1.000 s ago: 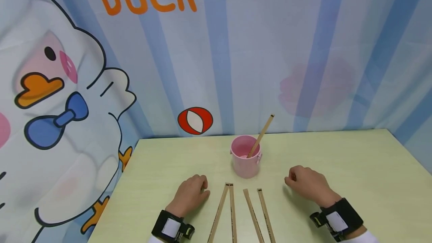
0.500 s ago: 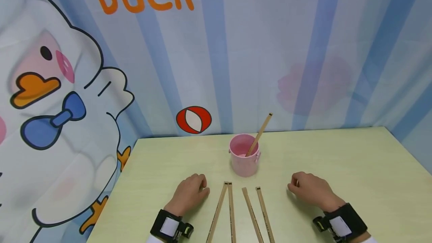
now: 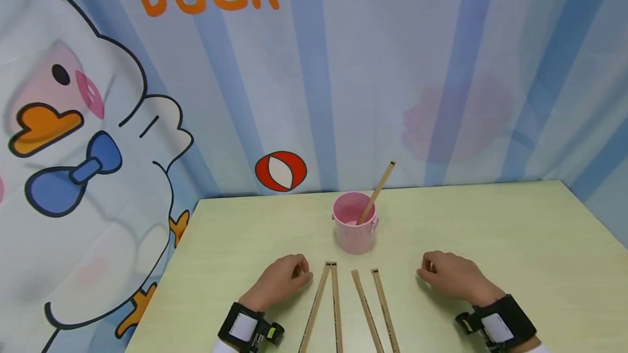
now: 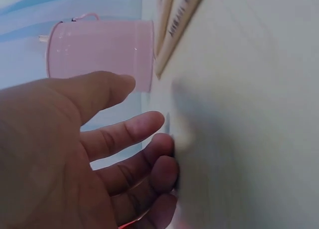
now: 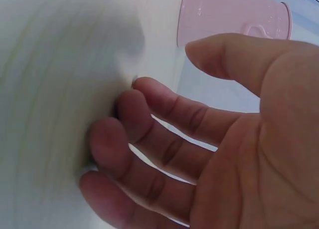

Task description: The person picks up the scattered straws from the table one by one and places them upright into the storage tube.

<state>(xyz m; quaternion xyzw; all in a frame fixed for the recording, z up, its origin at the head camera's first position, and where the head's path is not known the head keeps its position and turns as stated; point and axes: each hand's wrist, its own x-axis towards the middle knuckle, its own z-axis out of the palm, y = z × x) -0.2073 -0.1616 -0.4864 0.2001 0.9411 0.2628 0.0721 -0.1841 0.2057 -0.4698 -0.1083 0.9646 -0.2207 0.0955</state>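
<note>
Wooden sticks [image 3: 337, 309], five in total. Head view: four lie on the pale worktop [image 3: 515, 227], slim, straight and light tan, at least three with dark tips. The left two nearly meet at their far ends in a skinny V, the other two sit a bit apart, and their near ends run out of frame. The fifth stick [image 3: 375, 194] leans in the one pink bucket [image 3: 355, 239] just beyond them. Two hands, well apart: left hand [image 3: 277, 282] just beside the sticks, right hand [image 3: 456, 277] further off, both loosely bent. Left wrist view: thumb clear of the fingertips, dark print on one stick. Right wrist view: same deal, thumb and fingertips apart, bucket past the thumb.
</note>
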